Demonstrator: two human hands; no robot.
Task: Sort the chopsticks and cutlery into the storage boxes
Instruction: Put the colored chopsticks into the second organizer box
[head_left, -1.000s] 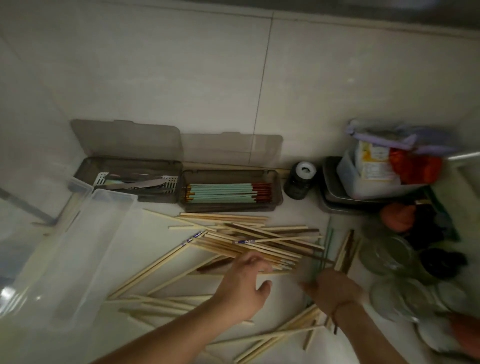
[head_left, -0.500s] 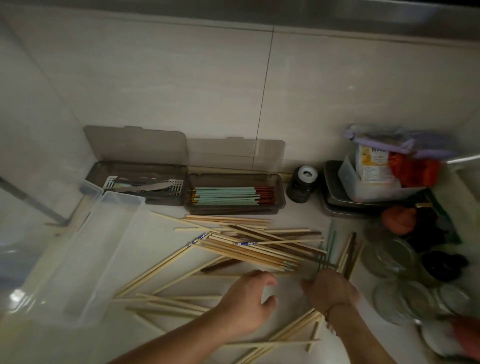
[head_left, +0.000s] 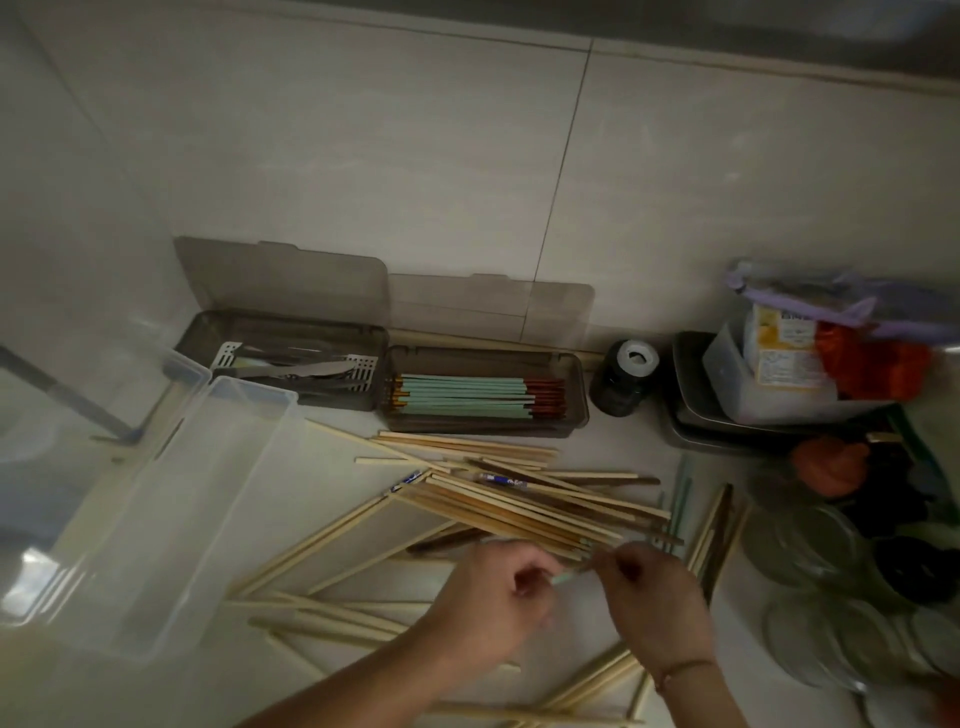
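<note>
Many loose wooden chopsticks (head_left: 519, 499) lie scattered across the white counter. Two grey storage boxes stand open at the wall: the left box (head_left: 208, 332) holds metal cutlery (head_left: 306, 370), the right box (head_left: 576, 374) holds mint-green chopsticks with red ends (head_left: 467, 397). My left hand (head_left: 493, 597) and my right hand (head_left: 649, 597) meet near the front of the pile, both pinching a thin mint-green chopstick (head_left: 563, 576) between them. Most of that chopstick is hidden by the fingers.
A large clear plastic bin (head_left: 171, 519) lies at the left. A dark jar (head_left: 623, 379) stands right of the boxes. Metal trays (head_left: 691, 415) with a tub of packets, glass jars (head_left: 810, 540) and dark items crowd the right side.
Both hands have come together from flat over the pile and now pinch a mint-green chopstick between them. The view shifted down slightly.
</note>
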